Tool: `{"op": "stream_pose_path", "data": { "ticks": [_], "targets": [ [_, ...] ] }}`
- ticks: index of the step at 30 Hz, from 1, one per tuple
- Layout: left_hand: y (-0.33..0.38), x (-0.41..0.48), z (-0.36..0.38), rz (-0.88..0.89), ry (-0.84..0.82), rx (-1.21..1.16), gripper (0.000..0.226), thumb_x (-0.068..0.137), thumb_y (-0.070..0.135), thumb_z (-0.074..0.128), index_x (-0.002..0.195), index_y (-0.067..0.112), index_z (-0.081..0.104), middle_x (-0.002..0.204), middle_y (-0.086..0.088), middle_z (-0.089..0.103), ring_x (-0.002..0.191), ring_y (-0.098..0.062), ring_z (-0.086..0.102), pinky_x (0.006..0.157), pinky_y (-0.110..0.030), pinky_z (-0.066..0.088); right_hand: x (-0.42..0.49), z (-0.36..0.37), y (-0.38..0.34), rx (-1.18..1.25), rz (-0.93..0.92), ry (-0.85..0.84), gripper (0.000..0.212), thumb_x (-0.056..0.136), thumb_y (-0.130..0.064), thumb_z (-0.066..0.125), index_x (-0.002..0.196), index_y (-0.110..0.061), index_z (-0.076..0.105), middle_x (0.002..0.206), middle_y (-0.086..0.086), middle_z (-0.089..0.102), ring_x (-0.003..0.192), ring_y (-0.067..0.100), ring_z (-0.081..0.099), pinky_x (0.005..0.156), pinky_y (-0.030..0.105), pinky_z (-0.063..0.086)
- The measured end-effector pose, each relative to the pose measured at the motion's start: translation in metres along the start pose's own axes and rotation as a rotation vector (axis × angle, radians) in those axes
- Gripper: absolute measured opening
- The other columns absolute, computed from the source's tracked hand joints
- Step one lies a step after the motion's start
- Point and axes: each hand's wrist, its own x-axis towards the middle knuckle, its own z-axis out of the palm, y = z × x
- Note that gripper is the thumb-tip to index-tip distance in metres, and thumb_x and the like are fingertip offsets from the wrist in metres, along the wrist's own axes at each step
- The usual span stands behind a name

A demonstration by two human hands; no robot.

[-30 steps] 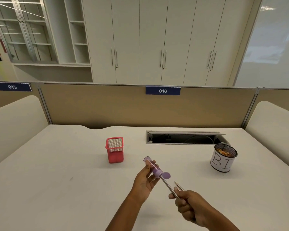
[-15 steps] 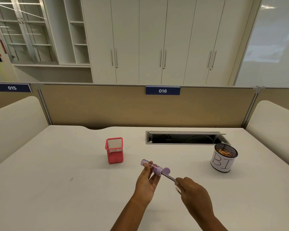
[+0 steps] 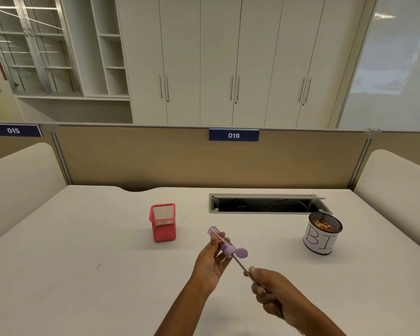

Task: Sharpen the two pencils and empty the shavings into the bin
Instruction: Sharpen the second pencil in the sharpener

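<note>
White laminate desk top (image 3: 83,275): two containers and one cable hatch.
Red square wire-mesh pencil cup (image 3: 163,223) stands upright at 11 o'clock from centre. Round black mesh bin (image 3: 321,235), white paper wrap marked "BI", orange-brown shavings inside, is at 2 o'clock, well apart from the cup. Grey-framed rectangular cable hatch (image 3: 264,204) is at 1 o'clock by the back edge, near the bin.

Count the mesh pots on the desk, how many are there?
2. The red pot stands left of the left hand. The round black pot, paper-wrapped with shavings inside, stands far right by the cable slot. None looks hidden.
</note>
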Motion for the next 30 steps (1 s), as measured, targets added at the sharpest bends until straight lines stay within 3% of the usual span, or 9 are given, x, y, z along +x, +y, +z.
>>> {"op": "stream_pose_path", "data": {
  "ticks": [4, 6, 9, 12, 15, 17, 21, 26, 30],
  "targets": [
    [-0.002, 0.002, -0.007, -0.011, 0.014, -0.020, 0.023, 0.094, 0.018, 0.045, 0.098, 0.001, 0.059, 0.089, -0.015, 0.063, 0.074, -0.027, 0.064, 0.056, -0.029, 0.058, 0.006, -0.003, 0.006, -0.473, -0.349, 0.212, 0.011, 0.081, -0.015, 0.068, 0.086, -0.015, 0.059, 0.062, -0.002, 0.056, 0.038, 0.003, 0.041, 0.041, 0.015, 0.032],
    [-0.004, 0.002, -0.009, -0.012, 0.017, -0.043, 0.022, 0.094, 0.016, 0.045, 0.098, 0.000, 0.059, 0.090, -0.016, 0.064, 0.071, -0.026, 0.067, 0.054, -0.029, 0.058, 0.012, -0.009, 0.014, -0.884, -0.638, 0.404, 0.010, 0.081, -0.013, 0.066, 0.083, -0.021, 0.059, 0.069, -0.005, 0.061, 0.050, 0.004, 0.051, 0.050, 0.013, 0.037],
    [-0.007, 0.000, -0.008, -0.021, 0.017, -0.047, 0.020, 0.094, 0.014, 0.046, 0.095, 0.000, 0.059, 0.092, -0.017, 0.064, 0.074, -0.029, 0.067, 0.051, -0.028, 0.058, 0.016, -0.016, 0.023, -1.351, -0.945, 0.600, 0.007, 0.069, -0.018, 0.064, 0.074, -0.022, 0.063, 0.055, -0.006, 0.060, 0.045, 0.010, 0.055, 0.038, 0.017, 0.036],
    [-0.010, 0.000, -0.008, -0.018, 0.024, 0.007, 0.020, 0.094, 0.017, 0.046, 0.092, 0.002, 0.059, 0.092, -0.017, 0.065, 0.080, -0.030, 0.064, 0.054, -0.029, 0.058, 0.020, -0.017, 0.024, -1.457, -0.993, 0.610, 0.013, 0.076, -0.024, 0.052, 0.070, -0.022, 0.064, 0.048, -0.003, 0.056, 0.037, 0.014, 0.051, 0.033, 0.017, 0.028],
    [-0.014, 0.000, -0.013, -0.012, 0.006, 0.048, 0.020, 0.095, 0.018, 0.045, 0.096, 0.002, 0.058, 0.092, -0.017, 0.065, 0.081, -0.029, 0.065, 0.056, -0.028, 0.059, 0.023, -0.015, 0.025, -1.328, -0.743, 0.646, 0.013, 0.089, -0.023, 0.053, 0.085, -0.020, 0.065, 0.070, -0.001, 0.065, 0.060, 0.017, 0.055, 0.053, 0.023, 0.034],
    [-0.016, -0.001, -0.017, -0.009, -0.009, 0.075, 0.020, 0.095, 0.018, 0.045, 0.096, 0.003, 0.059, 0.091, -0.018, 0.066, 0.077, -0.027, 0.067, 0.057, -0.028, 0.059, 0.022, -0.017, 0.023, -1.156, -0.590, 0.510, 0.018, 0.093, -0.024, 0.048, 0.087, -0.021, 0.065, 0.068, -0.005, 0.058, 0.064, 0.012, 0.046, 0.057, 0.022, 0.031],
    [-0.018, -0.006, -0.015, 0.004, -0.009, 0.158, 0.020, 0.096, 0.019, 0.045, 0.093, 0.007, 0.061, 0.088, -0.012, 0.065, 0.080, -0.024, 0.064, 0.054, -0.024, 0.057, 0.013, -0.011, 0.020, -0.639, -0.409, 0.283, 0.035, 0.087, -0.015, 0.053, 0.053, -0.020, 0.062, 0.046, -0.005, 0.038, 0.038, 0.005, 0.032, 0.043, 0.015, 0.024],
    [-0.019, -0.006, -0.009, 0.010, -0.013, 0.264, 0.022, 0.096, 0.025, 0.044, 0.095, 0.010, 0.061, 0.091, -0.011, 0.064, 0.083, -0.026, 0.063, 0.060, -0.025, 0.058, 0.001, -0.014, 0.011, 0.041, 0.149, 0.006, 0.029, 0.094, -0.013, 0.041, 0.069, -0.006, 0.055, 0.041, -0.004, 0.030, 0.028, 0.004, 0.019, 0.030, 0.008, 0.013],
    [-0.018, -0.004, -0.012, -0.002, -0.021, 0.247, 0.022, 0.095, 0.022, 0.044, 0.099, 0.007, 0.060, 0.091, -0.013, 0.063, 0.083, -0.027, 0.063, 0.059, -0.026, 0.059, -0.001, -0.016, 0.008, 0.035, 0.152, -0.026, 0.025, 0.095, -0.013, 0.041, 0.079, -0.002, 0.056, 0.039, 0.000, 0.039, 0.027, 0.005, 0.023, 0.029, 0.010, 0.016]
  ]
}}
